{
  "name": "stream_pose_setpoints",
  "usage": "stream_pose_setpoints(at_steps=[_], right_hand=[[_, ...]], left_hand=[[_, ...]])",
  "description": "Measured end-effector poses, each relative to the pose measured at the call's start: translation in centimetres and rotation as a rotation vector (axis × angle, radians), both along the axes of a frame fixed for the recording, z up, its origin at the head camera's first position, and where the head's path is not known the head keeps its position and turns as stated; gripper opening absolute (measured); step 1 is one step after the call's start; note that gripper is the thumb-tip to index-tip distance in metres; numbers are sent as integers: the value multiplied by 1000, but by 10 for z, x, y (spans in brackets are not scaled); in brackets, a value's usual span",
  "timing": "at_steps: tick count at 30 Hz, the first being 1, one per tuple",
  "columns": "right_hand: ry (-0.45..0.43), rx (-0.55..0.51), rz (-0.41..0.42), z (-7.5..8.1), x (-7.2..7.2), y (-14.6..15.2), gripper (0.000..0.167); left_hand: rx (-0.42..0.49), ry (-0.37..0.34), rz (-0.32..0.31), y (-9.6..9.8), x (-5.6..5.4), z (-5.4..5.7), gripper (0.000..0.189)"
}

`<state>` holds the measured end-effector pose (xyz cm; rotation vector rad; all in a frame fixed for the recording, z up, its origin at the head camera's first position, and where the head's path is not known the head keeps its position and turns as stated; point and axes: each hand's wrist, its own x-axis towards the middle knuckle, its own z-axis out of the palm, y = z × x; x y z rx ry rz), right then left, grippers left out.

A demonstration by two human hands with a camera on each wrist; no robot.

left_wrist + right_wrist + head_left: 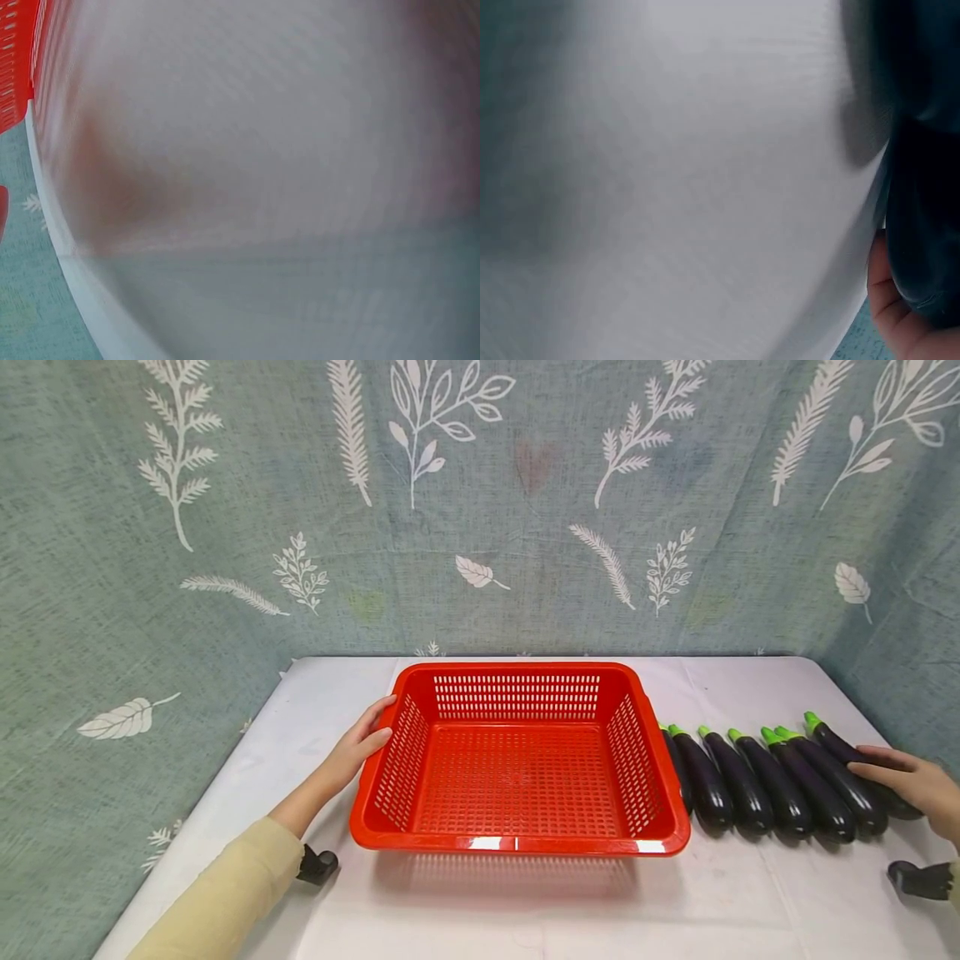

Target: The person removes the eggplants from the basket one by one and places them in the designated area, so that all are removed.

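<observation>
A red perforated plastic basket (517,845) stands on the white-covered table, with nothing inside it. My left hand (352,756) rests on the basket's left rim, its thumb and a fingertip touching the edge. In the left wrist view only a corner of the basket (11,67) shows, and most of that hand is out of sight. To the right of the basket, several dark purple eggplants (742,789) with green stems lie side by side. My right hand (918,781) grips the rightmost eggplant (896,802); in the right wrist view curled fingers (889,296) lie against a dark eggplant (922,225).
The white tablecloth (510,927) covers the table. Grey-green leaf-patterned cloth (525,527) hangs behind it and at both sides. A black wrist-worn device (318,866) sits below the left hand, another black device (918,881) below the right. The leftmost eggplant is partly hidden by the basket.
</observation>
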<state>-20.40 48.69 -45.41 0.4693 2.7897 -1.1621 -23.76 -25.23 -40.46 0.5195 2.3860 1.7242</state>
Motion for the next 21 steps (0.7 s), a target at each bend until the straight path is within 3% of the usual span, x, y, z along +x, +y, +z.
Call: stream_pose_setpoints(at_steps=[13,21], right_hand=[[-46,13,-4,-1,3,1,86],[-58,75,102,17,3,-6,87]], left_hand=[[-11,-4,1,0,2,0,55],[-198,29,41,-5,4,6,59]])
